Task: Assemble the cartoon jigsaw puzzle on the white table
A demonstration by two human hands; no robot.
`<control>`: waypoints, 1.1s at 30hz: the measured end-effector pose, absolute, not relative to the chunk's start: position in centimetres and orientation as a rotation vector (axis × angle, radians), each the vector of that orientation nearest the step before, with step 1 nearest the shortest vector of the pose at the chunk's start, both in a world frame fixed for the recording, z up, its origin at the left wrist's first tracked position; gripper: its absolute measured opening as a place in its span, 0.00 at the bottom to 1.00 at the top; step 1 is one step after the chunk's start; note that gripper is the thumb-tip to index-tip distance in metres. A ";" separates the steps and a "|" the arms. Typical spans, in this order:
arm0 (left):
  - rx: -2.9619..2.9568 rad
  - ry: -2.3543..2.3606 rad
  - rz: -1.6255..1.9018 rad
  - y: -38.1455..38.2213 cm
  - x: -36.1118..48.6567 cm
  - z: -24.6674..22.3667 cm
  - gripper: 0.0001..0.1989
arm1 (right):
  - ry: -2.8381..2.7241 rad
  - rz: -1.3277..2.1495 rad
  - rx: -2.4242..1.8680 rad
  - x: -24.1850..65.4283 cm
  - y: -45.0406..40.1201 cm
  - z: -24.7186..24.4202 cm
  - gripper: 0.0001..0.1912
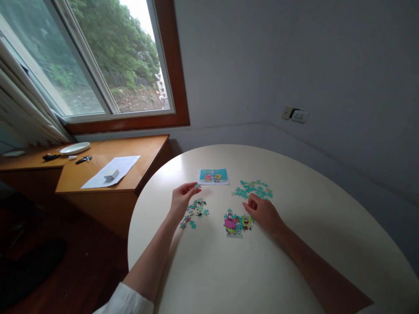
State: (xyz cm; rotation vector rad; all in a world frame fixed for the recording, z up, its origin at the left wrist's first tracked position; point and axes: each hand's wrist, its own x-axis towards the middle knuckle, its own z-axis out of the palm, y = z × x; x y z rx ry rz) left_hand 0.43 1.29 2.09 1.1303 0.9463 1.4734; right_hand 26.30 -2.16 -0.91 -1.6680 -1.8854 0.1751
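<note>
Pinched between thumb and fingers of my left hand (183,197) is a small jigsaw puzzle piece (198,186), teal with some pink. Below that hand lies a loose group of mixed-colour pieces (199,207). My right hand (263,211) rests on the table with its fingers curled; no piece shows in it. Just left of it sits a partly joined puzzle (233,224), showing a pink starfish figure and a yellow square figure. Beyond the right hand spreads a pile of teal pieces (253,189), which the hand partly overlaps in view. A reference picture (212,176) lies flat behind the left hand.
All this is on a round cream table (209,274). At left, a wooden desk (153,150) bears a white plate (75,148), a paper sheet (124,168) and a small box (111,175). A wall socket (299,116) is at the back right.
</note>
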 end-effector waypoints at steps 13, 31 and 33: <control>1.193 1.032 1.568 0.3 1.0 3.4 0.13 | -1.897 0.189 -1.662 26.2 -2.3 -0.6 0.10; 1.166 0.928 1.608 0.6 0.8 3.1 0.12 | -1.890 0.192 -1.659 26.3 -2.2 -0.9 0.10; 1.154 0.925 1.607 0.7 0.8 3.1 0.12 | -1.892 0.192 -1.658 26.3 -2.2 -0.9 0.10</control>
